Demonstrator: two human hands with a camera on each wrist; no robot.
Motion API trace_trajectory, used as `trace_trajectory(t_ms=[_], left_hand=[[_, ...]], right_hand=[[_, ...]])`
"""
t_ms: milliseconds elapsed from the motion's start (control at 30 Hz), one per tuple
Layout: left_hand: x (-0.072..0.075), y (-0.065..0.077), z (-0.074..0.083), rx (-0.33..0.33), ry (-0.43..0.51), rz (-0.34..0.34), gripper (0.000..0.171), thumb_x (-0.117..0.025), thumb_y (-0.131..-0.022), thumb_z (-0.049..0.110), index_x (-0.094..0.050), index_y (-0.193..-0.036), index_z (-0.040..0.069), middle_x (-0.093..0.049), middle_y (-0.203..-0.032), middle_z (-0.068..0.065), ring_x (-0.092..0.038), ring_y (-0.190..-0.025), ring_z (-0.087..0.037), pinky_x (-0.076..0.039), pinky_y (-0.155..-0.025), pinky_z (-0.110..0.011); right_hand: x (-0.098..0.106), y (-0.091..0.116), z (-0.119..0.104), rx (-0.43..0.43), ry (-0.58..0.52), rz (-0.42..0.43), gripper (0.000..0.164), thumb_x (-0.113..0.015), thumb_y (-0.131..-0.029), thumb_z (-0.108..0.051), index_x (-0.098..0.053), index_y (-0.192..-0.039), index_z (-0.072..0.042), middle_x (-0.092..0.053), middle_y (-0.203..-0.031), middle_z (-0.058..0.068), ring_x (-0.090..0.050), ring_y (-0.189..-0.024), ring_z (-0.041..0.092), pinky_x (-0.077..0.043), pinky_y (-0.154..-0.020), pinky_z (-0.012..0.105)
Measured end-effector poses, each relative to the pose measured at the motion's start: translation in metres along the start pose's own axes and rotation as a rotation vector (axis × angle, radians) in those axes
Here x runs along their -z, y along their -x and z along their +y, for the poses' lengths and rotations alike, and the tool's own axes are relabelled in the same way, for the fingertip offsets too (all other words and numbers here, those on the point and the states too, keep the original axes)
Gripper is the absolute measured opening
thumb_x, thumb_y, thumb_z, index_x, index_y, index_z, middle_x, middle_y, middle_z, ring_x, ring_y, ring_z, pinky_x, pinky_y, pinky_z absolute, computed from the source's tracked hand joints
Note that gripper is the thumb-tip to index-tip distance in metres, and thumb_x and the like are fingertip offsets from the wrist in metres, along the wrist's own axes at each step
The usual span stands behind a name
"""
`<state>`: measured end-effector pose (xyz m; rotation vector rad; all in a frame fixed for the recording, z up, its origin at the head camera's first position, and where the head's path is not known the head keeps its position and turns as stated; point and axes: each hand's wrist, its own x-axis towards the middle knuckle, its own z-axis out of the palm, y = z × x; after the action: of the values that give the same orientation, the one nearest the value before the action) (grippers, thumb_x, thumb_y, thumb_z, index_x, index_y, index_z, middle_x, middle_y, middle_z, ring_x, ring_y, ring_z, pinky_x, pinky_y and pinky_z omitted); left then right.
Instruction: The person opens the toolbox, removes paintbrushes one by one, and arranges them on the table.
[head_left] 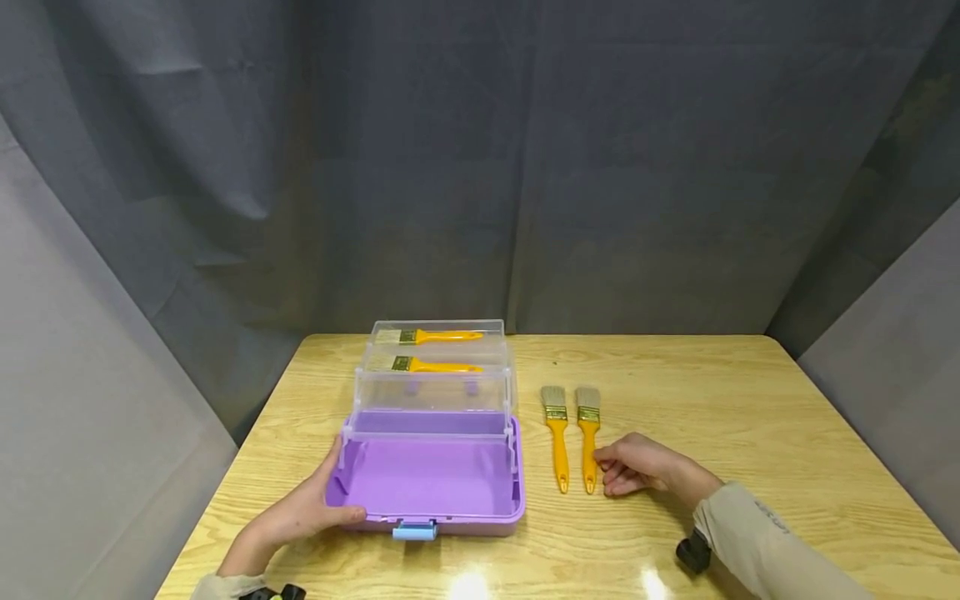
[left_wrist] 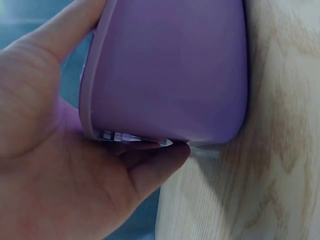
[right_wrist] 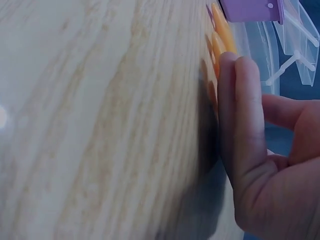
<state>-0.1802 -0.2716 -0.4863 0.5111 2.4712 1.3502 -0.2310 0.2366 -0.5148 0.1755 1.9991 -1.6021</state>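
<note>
The left hand [head_left: 318,500] clasps the near left corner of a purple box [head_left: 431,479], its thumb along the front edge and its fingers against the side. The right hand [head_left: 637,467] is spread loosely beside the handle of the right brush [head_left: 588,433]; whether its fingertips touch that handle, I cannot tell. Just left of it lies the left brush [head_left: 557,437], both with bristles pointing away from the person and both to the right of the box. The box stands open, a blue latch [head_left: 415,531] at its front. Clear trays [head_left: 431,402] rise at its rear, holding an upper brush [head_left: 447,336] and a lower brush [head_left: 444,367], bristles leftward. Beneath is a wood-grained counter [head_left: 712,392]; behind hangs a dark curtain [head_left: 420,208].
</note>
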Motion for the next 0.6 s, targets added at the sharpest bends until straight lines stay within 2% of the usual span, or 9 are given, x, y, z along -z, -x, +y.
trace_trajectory(t_ms=[167,400,600], left_hand=[[0.001,0.000,0.000,-0.005,0.010,0.001,0.118,-0.077,-0.079,0.017,0.018,-0.148,0.008,0.011,-0.152,-0.029,0.001,-0.137,-0.048,-0.006,-0.106,-0.061],[0.002,-0.001,-0.001,-0.020,0.035,0.003,0.119,-0.077,-0.079,0.015,0.019,-0.148,0.007,0.013,-0.151,-0.029,0.003,-0.137,-0.048,-0.004,-0.106,-0.061],[0.000,-0.001,-0.004,-0.042,0.035,0.000,0.119,-0.077,-0.079,0.015,0.019,-0.148,0.010,0.013,-0.152,-0.028,0.001,-0.137,-0.047,-0.005,-0.106,-0.060]], right_hand=[[0.001,-0.002,-0.012,0.058,0.059,0.028,0.027,-0.054,-0.095,-0.019,-0.060,-0.089,0.007,-0.062,-0.067,0.010,-0.065,-0.056,0.017,-0.056,-0.054,0.031],[0.003,-0.005,-0.039,0.243,0.100,0.029,0.023,-0.054,-0.095,-0.014,-0.061,-0.092,0.008,-0.066,-0.080,0.013,-0.065,-0.071,0.019,-0.055,-0.064,0.029],[-0.008,-0.001,-0.069,0.338,0.173,0.113,0.023,-0.056,-0.094,-0.016,-0.063,-0.093,0.006,-0.065,-0.084,0.011,-0.064,-0.082,0.027,-0.054,-0.075,0.040]])
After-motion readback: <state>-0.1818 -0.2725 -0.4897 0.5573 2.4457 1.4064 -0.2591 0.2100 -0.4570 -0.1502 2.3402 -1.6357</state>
